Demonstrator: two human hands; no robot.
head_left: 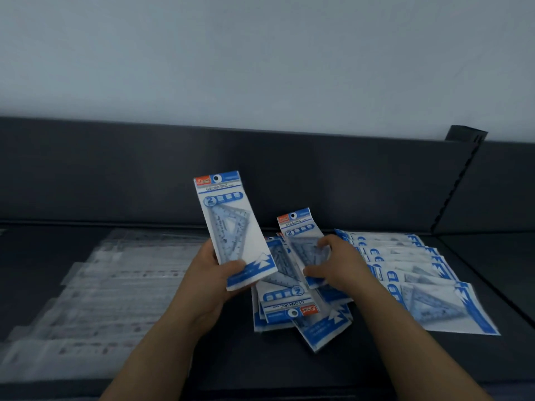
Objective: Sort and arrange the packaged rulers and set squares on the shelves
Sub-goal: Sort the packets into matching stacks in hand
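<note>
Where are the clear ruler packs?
Head view: the clear ruler packs lie overlapped at the left of the shelf, just left of the left hand holding a set-square pack.

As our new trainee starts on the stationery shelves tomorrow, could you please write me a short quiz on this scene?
1. True or false: the left hand holds a set-square pack raised above the shelf.
2. Where do the clear ruler packs lie? A) left of the hands B) right of the hands C) stood upright at the back
3. What does the right hand grip?

Key: 1 true; 2 A; 3 a second set-square pack, above the loose pile.
</note>
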